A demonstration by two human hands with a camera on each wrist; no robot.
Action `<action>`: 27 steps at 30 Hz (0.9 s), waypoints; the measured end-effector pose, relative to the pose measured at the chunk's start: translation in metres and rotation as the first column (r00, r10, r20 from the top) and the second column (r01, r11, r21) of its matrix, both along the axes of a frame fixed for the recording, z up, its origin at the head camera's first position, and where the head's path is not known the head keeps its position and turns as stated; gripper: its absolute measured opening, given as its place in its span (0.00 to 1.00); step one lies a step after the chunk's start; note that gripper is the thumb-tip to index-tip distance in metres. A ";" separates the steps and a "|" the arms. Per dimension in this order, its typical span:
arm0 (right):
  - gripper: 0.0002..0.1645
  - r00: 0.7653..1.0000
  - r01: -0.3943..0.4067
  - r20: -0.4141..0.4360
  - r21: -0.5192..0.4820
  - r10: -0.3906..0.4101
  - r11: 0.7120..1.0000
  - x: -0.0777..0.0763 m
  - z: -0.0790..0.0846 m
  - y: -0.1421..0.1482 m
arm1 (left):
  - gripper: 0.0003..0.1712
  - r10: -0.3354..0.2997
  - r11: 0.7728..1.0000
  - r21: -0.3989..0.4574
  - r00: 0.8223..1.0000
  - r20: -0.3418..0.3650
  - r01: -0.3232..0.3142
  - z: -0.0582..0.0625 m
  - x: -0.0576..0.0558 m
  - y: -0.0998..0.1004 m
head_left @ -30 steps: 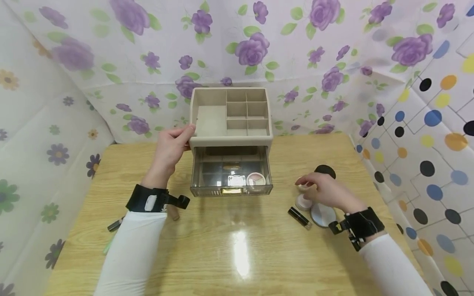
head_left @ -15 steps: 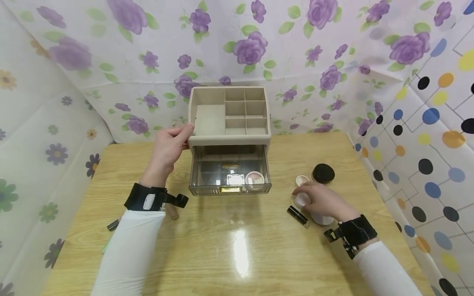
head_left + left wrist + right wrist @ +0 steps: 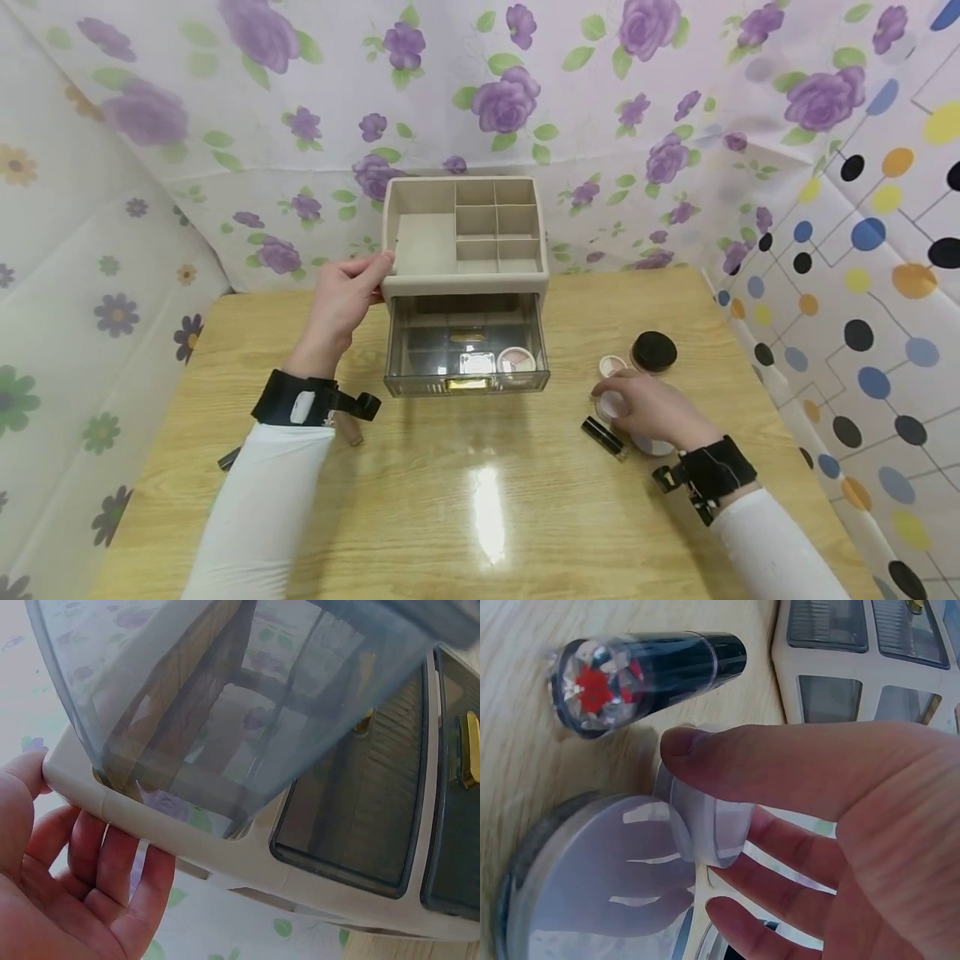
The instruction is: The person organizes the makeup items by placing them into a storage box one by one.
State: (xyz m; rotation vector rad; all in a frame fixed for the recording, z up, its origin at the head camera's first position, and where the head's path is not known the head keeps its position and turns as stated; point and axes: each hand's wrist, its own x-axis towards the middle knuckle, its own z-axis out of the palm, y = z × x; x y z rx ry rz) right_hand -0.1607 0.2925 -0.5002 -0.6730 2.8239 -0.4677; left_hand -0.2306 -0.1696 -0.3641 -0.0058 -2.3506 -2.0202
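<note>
My left hand [image 3: 341, 304] grips the left edge of a beige makeup organizer [image 3: 465, 286], thumb on top and fingers along its side. Its clear upper drawer [image 3: 517, 384] is pulled out, holding a round pink-toned compact [image 3: 516, 360] and a small clear square item [image 3: 477, 363]. Over at the right, my right hand [image 3: 660, 408] pinches a small round clear jar [image 3: 712, 825] between thumb and fingers. Beside that jar lie a black lipstick tube [image 3: 660, 675] and a larger round compact [image 3: 607, 877], partly hidden by the hand in the head view.
A black-lidded round jar [image 3: 654, 352] and a small white-rimmed round case [image 3: 612, 365] stand behind my right hand. Near my left forearm lie a pinkish tube [image 3: 348, 427] and a black-ended item [image 3: 228, 458]. Flowered cloth [image 3: 300, 125] hangs behind the organizer.
My right hand has moved from near the white-rimmed case toward me, onto the small clear jar, and now pinches it. My left hand stays on the organizer.
</note>
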 end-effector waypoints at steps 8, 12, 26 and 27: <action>0.33 1.000 0.020 0.000 0.016 -0.020 1.000 0.000 -0.003 -0.001 | 0.31 -0.007 1.000 -0.014 1.000 -0.003 0.007 -0.001 -0.001 -0.002; 0.32 1.000 0.015 -0.021 0.017 -0.015 1.000 -0.001 -0.005 -0.002 | 0.30 -0.005 1.000 -0.015 1.000 -0.004 0.005 -0.001 -0.002 -0.003; 0.29 0.999 0.007 -0.038 -0.005 -0.007 1.000 -0.001 -0.008 0.001 | 0.30 -0.004 1.000 -0.018 1.000 -0.001 0.004 -0.003 -0.002 -0.004; 0.29 0.999 0.006 -0.044 -0.006 -0.006 1.000 -0.001 -0.009 0.002 | 0.31 -0.006 1.000 -0.021 1.000 0.001 0.006 -0.003 -0.002 -0.004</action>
